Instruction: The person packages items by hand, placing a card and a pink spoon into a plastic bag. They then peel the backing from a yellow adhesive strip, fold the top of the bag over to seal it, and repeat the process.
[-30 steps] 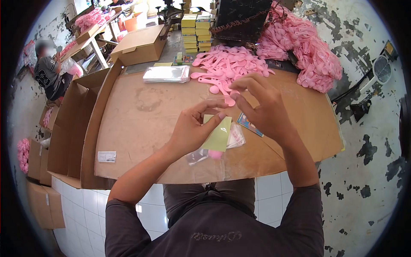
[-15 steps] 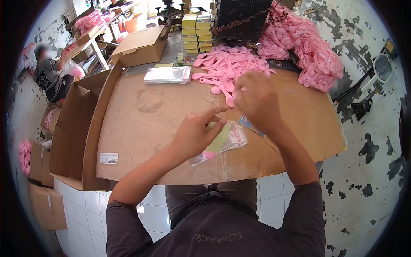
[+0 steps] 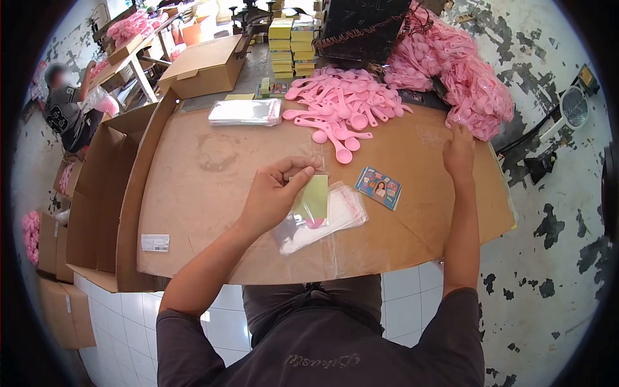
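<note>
My left hand pinches the top of a clear plastic bag with a yellow-green card and something pink inside. Beneath it lies a stack of clear bags. Just right of these is a blue printed card with a picture. My right hand reaches to the lower edge of a heap of pink spoons in clear bags; its fingertips are closed against the heap, and what they hold is too small to tell. Loose pink spoons are piled at the back middle.
A cardboard sheet covers the table. A tall open carton stands along its left edge, with a closed box behind. Clear sleeves and card stacks lie at the back. Another person sits far left.
My right hand has moved from the loose spoons to the bagged heap on the right. My left hand has shifted slightly left, drawing up the bag with the green card.
</note>
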A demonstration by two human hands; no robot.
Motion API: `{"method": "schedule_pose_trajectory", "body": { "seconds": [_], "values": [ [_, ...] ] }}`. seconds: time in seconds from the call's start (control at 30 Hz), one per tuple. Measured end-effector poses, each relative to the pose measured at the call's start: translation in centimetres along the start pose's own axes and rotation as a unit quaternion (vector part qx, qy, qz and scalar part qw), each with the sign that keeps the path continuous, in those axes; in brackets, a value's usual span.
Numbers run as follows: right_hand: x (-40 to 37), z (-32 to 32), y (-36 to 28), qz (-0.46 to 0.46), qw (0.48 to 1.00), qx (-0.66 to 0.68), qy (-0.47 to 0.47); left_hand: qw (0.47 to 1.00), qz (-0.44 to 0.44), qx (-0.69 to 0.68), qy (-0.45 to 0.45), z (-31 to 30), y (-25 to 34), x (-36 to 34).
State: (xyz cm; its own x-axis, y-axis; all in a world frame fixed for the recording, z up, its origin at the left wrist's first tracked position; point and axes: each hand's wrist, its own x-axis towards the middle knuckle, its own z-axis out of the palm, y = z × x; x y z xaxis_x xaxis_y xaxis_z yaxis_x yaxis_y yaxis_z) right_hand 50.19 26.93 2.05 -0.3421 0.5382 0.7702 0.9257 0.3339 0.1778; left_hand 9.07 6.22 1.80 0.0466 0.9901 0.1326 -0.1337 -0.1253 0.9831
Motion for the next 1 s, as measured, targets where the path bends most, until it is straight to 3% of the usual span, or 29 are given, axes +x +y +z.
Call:
{"method": "schedule_pose_trajectory", "body": {
  "seconds": [0.03,0.07,0.1,0.17,0.23,0.33,0.53,0.73,1.0],
  "values": [
    [0.6,-1.7,-2.3,0.014,0.999,0.022,-0.020,1.000,-0.009,-0.012,0.003,0.2,-0.1,-0.2],
    [0.9,-2.2,-4.5,0.058,0.982,0.168,-0.067,1.000,-0.003,-0.005,0.002,0.3,-0.1,-0.3],
    [1.4,-2.7,-7.0,0.102,0.938,0.311,-0.109,1.000,0.006,0.004,0.001,0.5,0.0,-0.3],
    [2.3,-6.5,-12.6,0.104,0.857,0.426,-0.269,1.000,0.020,0.006,-0.001,0.7,0.0,-0.1],
    [2.1,-7.5,-16.4,-0.010,0.762,0.581,-0.285,0.999,0.029,-0.013,-0.003,0.8,-0.3,-0.2],
    [2.5,-9.5,-20.4,-0.057,0.689,0.641,-0.335,1.000,0.012,0.024,0.012,0.6,-0.3,-0.3],
    [0.6,-5.7,-22.2,0.095,0.518,0.773,-0.353,0.998,0.028,-0.036,0.031,1.0,-0.2,-0.5],
    [0.0,-5.5,-20.9,0.118,0.546,0.746,-0.361,0.999,-0.038,0.016,0.034,0.0,-1.2,-0.2],
    [-0.2,-5.3,-20.3,0.131,0.528,0.757,-0.362,0.998,-0.020,0.022,0.048,0.7,-1.4,-0.4]
  ]
}}
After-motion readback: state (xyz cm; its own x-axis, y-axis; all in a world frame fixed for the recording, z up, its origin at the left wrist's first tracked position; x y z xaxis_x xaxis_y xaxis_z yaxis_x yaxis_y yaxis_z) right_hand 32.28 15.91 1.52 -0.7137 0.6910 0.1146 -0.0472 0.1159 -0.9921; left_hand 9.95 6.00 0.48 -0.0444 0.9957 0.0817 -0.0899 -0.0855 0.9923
